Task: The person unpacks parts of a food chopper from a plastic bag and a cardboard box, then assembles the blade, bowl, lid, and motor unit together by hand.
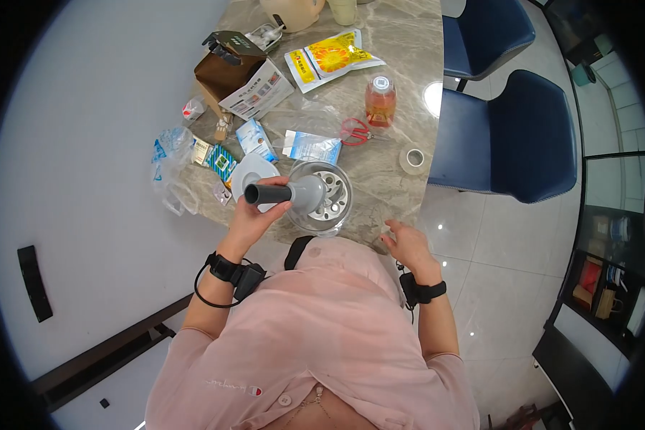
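Observation:
My left hand [254,221] is wrapped round a grey pestle-like tool [304,194] with a dark hollow handle end. The tool's wide end is over a clear round bowl [345,215], inside which lies a light disc with holes [335,206]. A white lid-like piece [247,172] rests just left of the bowl, partly behind the tool and my fingers. To the right, at the table's front edge, my right hand [406,244] holds nothing, its fingers apart.
On the marble table [380,172] are an opened cardboard box [254,89], a yellow packet [330,59], a jar [380,104], red scissors [355,132], a tape roll [413,159], blue-white boxes [312,147] and a plastic bag [170,158]. Blue chairs [527,136] stand at the right.

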`<state>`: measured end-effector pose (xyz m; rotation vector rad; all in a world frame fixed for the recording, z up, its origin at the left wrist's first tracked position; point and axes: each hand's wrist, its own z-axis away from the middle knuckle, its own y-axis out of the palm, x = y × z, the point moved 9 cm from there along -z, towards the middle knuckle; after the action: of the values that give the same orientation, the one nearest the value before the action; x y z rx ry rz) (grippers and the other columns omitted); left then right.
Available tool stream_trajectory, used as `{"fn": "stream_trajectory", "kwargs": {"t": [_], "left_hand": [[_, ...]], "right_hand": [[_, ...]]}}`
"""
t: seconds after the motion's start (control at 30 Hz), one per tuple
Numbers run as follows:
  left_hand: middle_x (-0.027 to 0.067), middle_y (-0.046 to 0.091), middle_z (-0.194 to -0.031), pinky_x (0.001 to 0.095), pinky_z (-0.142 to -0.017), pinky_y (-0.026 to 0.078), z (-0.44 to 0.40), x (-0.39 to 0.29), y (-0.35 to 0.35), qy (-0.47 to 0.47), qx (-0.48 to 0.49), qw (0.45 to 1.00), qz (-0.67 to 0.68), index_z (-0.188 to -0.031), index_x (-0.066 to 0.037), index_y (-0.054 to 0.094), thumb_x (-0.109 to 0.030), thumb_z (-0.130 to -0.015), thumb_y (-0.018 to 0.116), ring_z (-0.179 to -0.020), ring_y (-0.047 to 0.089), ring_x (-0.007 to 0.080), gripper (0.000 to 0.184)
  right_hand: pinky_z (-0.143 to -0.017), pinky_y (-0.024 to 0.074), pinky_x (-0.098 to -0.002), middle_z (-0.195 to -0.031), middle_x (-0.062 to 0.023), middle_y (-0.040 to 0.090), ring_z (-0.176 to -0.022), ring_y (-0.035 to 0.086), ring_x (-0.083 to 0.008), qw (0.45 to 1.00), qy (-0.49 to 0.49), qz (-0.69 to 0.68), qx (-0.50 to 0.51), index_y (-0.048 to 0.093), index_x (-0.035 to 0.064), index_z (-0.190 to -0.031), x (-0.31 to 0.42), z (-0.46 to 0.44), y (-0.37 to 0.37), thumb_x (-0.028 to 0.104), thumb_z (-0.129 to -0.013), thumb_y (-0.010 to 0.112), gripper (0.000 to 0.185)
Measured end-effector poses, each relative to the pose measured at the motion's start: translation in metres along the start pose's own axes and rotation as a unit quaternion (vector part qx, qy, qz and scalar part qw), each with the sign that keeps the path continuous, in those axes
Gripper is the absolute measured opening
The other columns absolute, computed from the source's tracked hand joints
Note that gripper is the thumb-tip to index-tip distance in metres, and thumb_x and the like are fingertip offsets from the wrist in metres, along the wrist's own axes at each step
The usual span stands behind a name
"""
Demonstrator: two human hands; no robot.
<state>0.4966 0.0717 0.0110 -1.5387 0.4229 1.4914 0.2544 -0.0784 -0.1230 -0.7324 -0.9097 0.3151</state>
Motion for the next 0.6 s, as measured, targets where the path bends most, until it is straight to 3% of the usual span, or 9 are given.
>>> {"fn": "stream_trajectory", "kwargs": {"t": [0.27, 0.47, 0.6], "left_hand": [[0.0062, 0.062, -0.107, 0.0289, -0.086, 0.046, -0.015, 0.012, 0.004, 0.004, -0.003, 0.996, 0.092, -0.112, -0.002, 0.058, -0.010, -0.074, 0.077, -0.095, 0.058, 0.0134, 0.043], [0.0093, 0.061, -0.108, 0.0278, -0.079, 0.051, -0.019, 0.046, -0.020, -0.042, -0.045, 0.994, 0.087, -0.119, 0.002, 0.053, -0.010, -0.080, 0.071, -0.092, 0.060, 0.0140, 0.045], [0.0096, 0.062, -0.105, 0.0299, -0.076, 0.053, -0.023, 0.057, -0.032, -0.075, -0.075, 0.981, 0.161, -0.119, 0.002, 0.054, -0.015, -0.083, 0.069, -0.091, 0.061, 0.0165, 0.043]], "right_hand": [[-0.078, 0.0464, -0.0446, -0.091, -0.0175, 0.064, -0.087, 0.061, -0.0351, 1.000, 0.005, 0.004, -0.006, 0.055, 0.0056, -0.114, -0.001, 0.004, -0.001, 0.025, -0.084, 0.061, 0.037], [-0.079, 0.0446, -0.0454, -0.089, -0.0163, 0.064, -0.085, 0.061, -0.0344, 0.999, -0.019, 0.010, -0.028, 0.056, 0.0063, -0.112, -0.003, 0.004, 0.002, 0.025, -0.084, 0.060, 0.034], [-0.080, 0.0432, -0.0475, -0.089, -0.0153, 0.064, -0.084, 0.062, -0.0339, 1.000, -0.006, 0.009, -0.016, 0.056, 0.0067, -0.110, -0.007, 0.003, 0.006, 0.026, -0.084, 0.060, 0.032]]}}
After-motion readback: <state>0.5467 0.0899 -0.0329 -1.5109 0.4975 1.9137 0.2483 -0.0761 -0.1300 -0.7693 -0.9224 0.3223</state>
